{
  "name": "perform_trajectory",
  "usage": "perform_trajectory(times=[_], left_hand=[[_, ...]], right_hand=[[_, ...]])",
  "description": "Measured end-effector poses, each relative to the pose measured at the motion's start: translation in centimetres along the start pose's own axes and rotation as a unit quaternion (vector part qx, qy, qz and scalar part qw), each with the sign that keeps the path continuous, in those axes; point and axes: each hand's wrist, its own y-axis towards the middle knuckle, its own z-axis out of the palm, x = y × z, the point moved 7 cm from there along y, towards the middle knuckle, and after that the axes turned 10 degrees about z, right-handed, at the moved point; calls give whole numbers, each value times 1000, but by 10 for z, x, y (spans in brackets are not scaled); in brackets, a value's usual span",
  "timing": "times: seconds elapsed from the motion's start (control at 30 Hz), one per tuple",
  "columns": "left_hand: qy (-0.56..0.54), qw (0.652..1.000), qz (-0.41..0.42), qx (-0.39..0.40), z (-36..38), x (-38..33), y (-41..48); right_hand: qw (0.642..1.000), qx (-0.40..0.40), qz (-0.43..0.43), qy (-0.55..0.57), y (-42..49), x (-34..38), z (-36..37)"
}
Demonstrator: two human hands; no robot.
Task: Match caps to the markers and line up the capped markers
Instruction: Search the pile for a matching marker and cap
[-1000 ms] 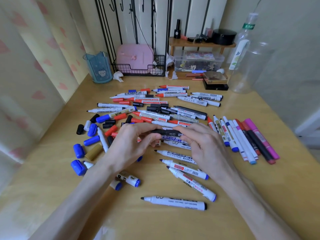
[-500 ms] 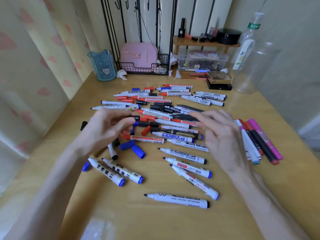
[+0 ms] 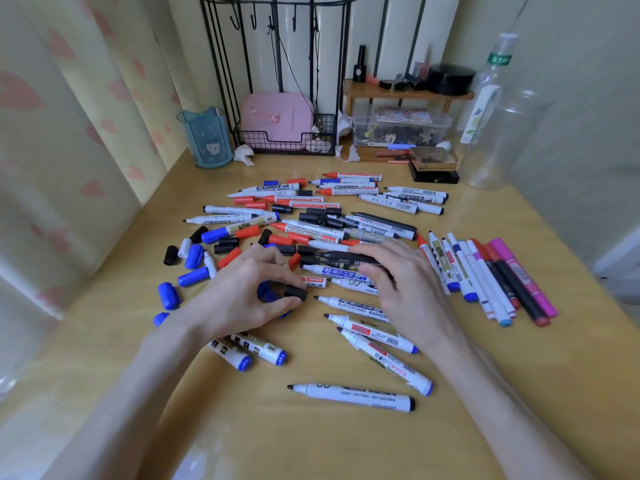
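A pile of uncapped whiteboard markers [image 3: 329, 230] covers the middle of the wooden table [image 3: 346, 445]. Loose blue, black and red caps [image 3: 194, 256] lie on its left side. My left hand [image 3: 242, 299] pinches a black cap [image 3: 297, 293] between thumb and forefinger, low over the table. My right hand [image 3: 405, 289] rests on the pile, fingers and thumb round a black marker [image 3: 343, 259] whose bare tip points left, toward the cap. A row of capped markers [image 3: 485, 278] lies side by side to the right of that hand.
A white marker with a black tip [image 3: 349, 394] lies alone near me. At the back stand a blue cup [image 3: 207, 136], a wire basket holding a pink box [image 3: 284, 140], a wooden shelf [image 3: 405, 95], a black box [image 3: 433, 174] and a clear bottle [image 3: 495, 116].
Half a second ago my hands hovered apart above the pile. Both have come down and closer together; the left now pinches a black cap and the right holds the black marker.
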Motion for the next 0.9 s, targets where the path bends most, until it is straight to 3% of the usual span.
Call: perform_trajectory(times=[0.07, 0.17, 0.3, 0.73, 0.9], left_hand=[[1, 1000, -4, 7, -1, 0, 0], [-65, 996, -37, -56, -23, 11, -4], [2, 985, -104, -141, -58, 43, -24], [119, 965, -234, -25, -56, 67, -43], [79, 972, -221, -15, -52, 63, -39]], right_hand=[[1000, -4, 9, -1, 0, -1, -1], [1000, -1, 13, -3, 0, 0, -2], [1000, 5, 11, -7, 0, 3, 0], [1000, 7, 18, -8, 0, 5, 3], [1000, 8, 10, -7, 0, 6, 4]])
